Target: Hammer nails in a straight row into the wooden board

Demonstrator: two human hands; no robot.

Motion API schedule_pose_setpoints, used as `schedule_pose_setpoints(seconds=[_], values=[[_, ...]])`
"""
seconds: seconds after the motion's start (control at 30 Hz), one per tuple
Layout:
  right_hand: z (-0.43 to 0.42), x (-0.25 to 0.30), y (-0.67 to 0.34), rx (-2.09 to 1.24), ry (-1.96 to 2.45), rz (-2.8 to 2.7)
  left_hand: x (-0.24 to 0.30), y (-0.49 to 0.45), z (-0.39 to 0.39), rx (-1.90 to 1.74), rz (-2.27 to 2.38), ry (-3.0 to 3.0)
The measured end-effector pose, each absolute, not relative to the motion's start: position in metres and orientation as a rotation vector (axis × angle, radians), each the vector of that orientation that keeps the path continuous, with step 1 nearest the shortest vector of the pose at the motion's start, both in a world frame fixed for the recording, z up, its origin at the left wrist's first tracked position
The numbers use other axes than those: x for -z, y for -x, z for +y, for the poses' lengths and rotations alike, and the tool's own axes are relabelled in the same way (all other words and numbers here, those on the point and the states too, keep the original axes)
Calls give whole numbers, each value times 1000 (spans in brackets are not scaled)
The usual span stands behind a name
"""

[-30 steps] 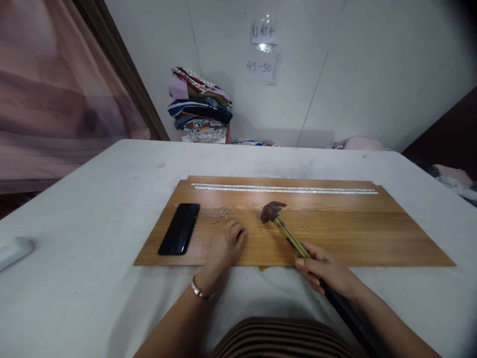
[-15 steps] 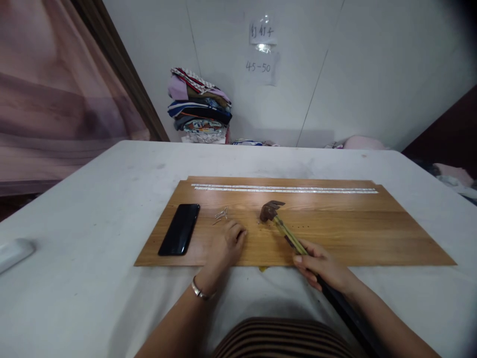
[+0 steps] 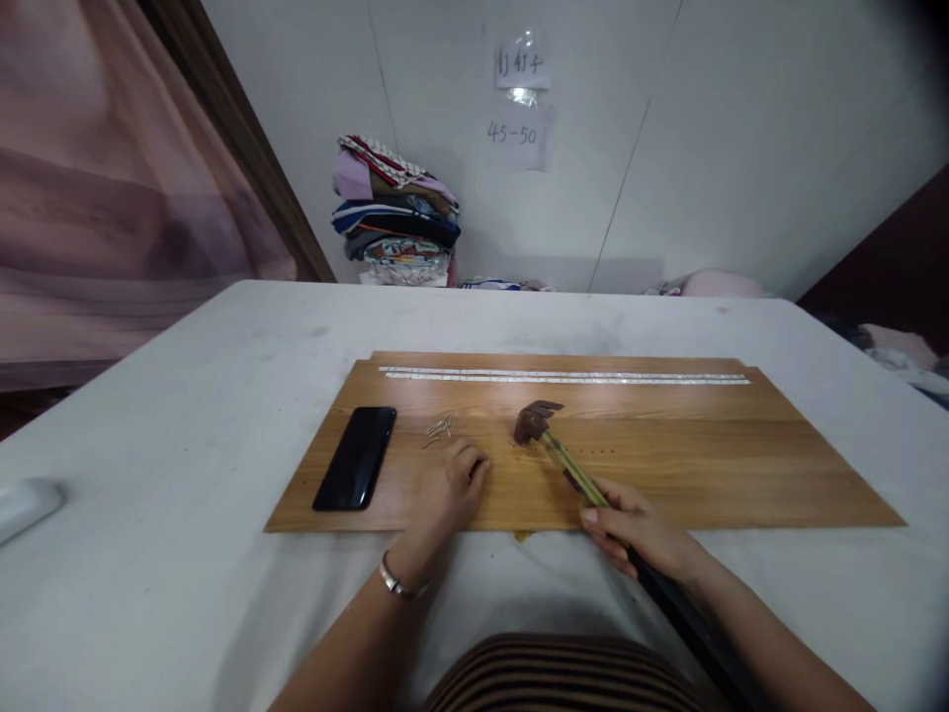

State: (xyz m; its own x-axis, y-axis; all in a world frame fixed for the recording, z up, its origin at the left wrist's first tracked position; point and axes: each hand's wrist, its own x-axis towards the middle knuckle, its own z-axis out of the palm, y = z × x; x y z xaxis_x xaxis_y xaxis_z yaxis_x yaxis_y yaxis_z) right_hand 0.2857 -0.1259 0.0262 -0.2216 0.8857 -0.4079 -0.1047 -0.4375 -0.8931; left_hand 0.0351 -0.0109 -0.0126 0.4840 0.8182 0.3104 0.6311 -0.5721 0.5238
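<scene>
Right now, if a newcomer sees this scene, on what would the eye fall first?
Probably on the claw hammer, gripped in the right hand, its brown head near the middle of the wooden board. Next might come the black smartphone toward the board's left end, with a small pile of nails to its right, just beyond the left hand.

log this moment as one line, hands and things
left hand: curled, on board | right hand: holding hammer | nails: loose on board, beyond left hand | phone: on board, left of nails
</scene>
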Motion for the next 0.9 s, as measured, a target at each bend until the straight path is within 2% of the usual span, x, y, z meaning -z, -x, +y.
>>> schedule_pose_setpoints(seconds=[0.9], values=[[-130, -36, -288, -1735, 1356, -1010, 7, -35, -13, -745, 1234, -2393]])
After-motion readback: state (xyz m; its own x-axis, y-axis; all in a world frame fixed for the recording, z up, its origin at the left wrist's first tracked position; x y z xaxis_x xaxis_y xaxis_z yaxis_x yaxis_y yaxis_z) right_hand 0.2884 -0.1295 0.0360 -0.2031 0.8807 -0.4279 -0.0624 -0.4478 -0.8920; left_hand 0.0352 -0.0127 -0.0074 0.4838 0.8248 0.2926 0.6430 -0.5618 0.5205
